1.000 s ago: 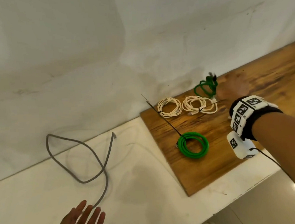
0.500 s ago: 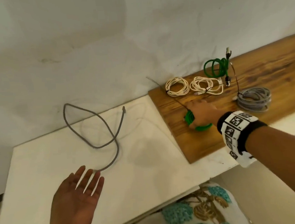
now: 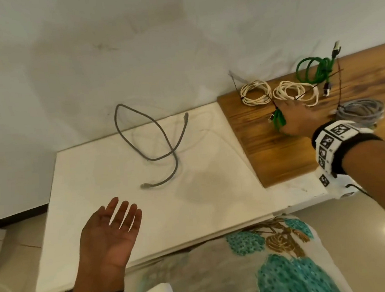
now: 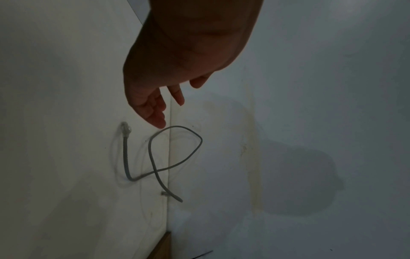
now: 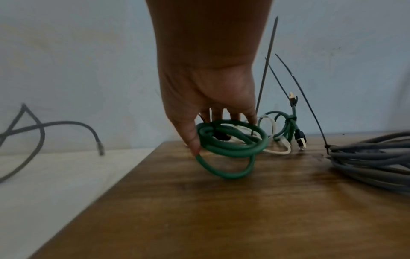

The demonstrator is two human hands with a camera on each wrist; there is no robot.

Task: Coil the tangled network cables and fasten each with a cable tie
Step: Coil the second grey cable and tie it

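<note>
My right hand (image 3: pixel 294 118) (image 5: pixel 213 122) grips a small green cable coil (image 3: pixel 279 118) (image 5: pixel 230 147), tilted up off the wooden board (image 3: pixel 280 157); thumb and fingers curl round its strands. A loose grey cable (image 3: pixel 154 146) (image 4: pixel 159 157) lies uncoiled on the white tabletop (image 3: pixel 121 186), part of it rising against the wall. My left hand (image 3: pixel 111 230) (image 4: pixel 159 106) hovers open, palm up, near the front of the tabletop, holding nothing. Two white tied coils (image 3: pixel 255 92) (image 3: pixel 295 92), a second green coil (image 3: pixel 314 71) (image 5: pixel 286 128) and a grey tied coil (image 3: pixel 361 111) (image 5: pixel 372 157) lie on the board.
Long black cable-tie tails (image 5: pixel 268 57) stick up from the tied coils beside my right hand. The white wall (image 3: pixel 133 46) stands right behind the table. A patterned teal cloth (image 3: pixel 277 266) lies below the table's front edge.
My right hand has closed on the small green coil, tipped it up and carried it toward the white coils at the back. The left hand stays open and has shifted little.
</note>
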